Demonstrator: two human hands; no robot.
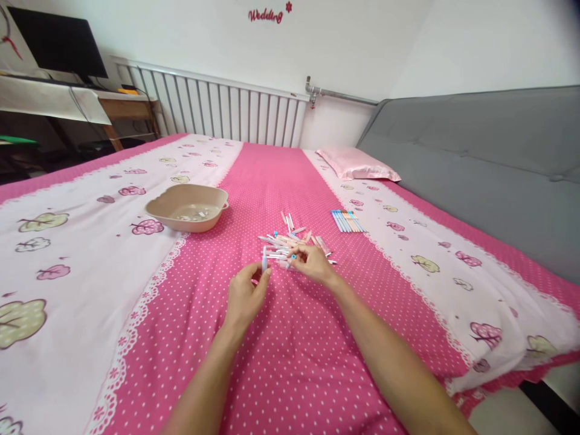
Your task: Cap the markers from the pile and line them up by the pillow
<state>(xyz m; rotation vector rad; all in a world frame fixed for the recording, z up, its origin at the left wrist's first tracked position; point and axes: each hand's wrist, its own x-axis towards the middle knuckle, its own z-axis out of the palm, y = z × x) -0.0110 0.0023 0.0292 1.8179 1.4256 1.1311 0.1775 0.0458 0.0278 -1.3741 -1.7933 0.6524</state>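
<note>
My left hand [246,291] pinches a small pale blue pen cap [264,264], held upright between thumb and fingers. My right hand [312,263] is closed on a pen with a turquoise tip [292,258], right at the near edge of a loose pile of pastel pens [290,240] on the pink dotted bedspread. The two hands are a few centimetres apart. A neat row of blue and orange pens [347,220] lies beyond the pile to the right.
A beige heart-shaped basin [187,207] with a few small items inside sits to the left on the bed. A pink pillow [357,164] lies at the far end. A grey headboard [480,163] runs along the right; a radiator [212,106] and desk stand behind.
</note>
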